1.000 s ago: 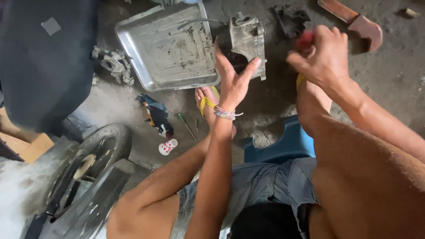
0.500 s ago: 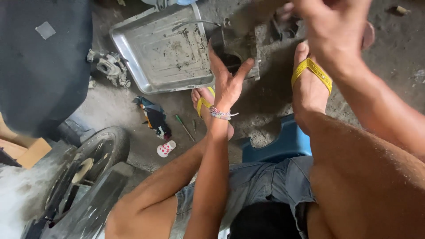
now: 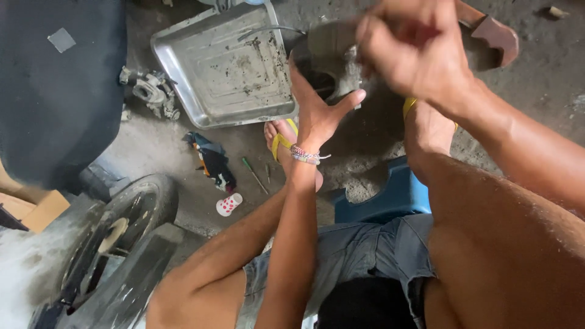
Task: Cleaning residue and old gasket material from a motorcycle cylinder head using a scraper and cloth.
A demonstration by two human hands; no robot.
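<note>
Head view: the left hand is spread, fingers splayed against a grimy metal engine part on the floor, seemingly to steady it. The right hand is clenched just above it; whether it holds anything is unclear. A dirty metal tray lies beside the part.

Left hand: spread open just below the grey engine part, fingers reaching its lower edge.
Right hand: closed in a fist above that part, covering its right side.
Left flank: metal tray lies against the part; carburettor sits beyond the tray.
Floor gap: bare concrete between tray and wheel, broken by a rag, screwdriver and spotted cup.
Near side: knees and blue stool block approach.
</note>
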